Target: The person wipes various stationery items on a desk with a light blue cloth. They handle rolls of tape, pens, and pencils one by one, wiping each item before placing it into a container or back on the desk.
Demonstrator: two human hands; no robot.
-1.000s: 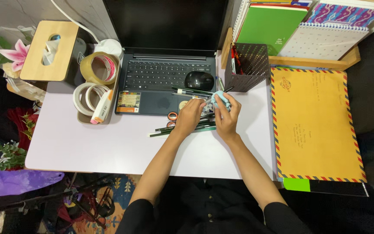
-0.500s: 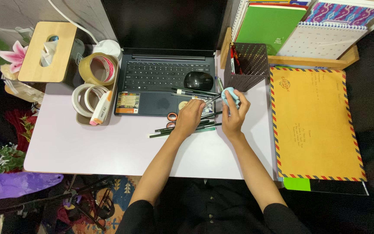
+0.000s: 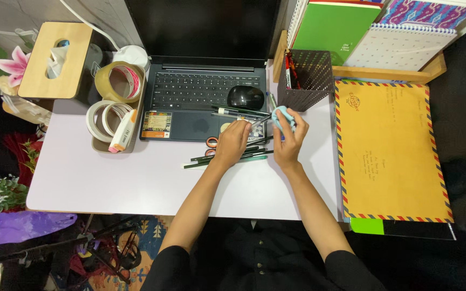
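R hand (image 3: 288, 141) closed round small pale-blue rounded object (image 3: 282, 117), held just in front of dark perforated metal pen holder (image 3: 304, 81). L hand (image 3: 233, 143) fingers pinched on thin pen/pencil, tip angled toward blue object. Below hands: loose pile of dark pens & pencils (image 3: 227, 156) on white worktop (image 3: 136, 183), at front edge of dark laptop (image 3: 203, 97). Black mouse (image 3: 246, 97) on the keyboard.

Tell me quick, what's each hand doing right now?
Left hand: closed on a pencil from the pile.
Right hand: closed around a small light-blue object, likely a sharpener.
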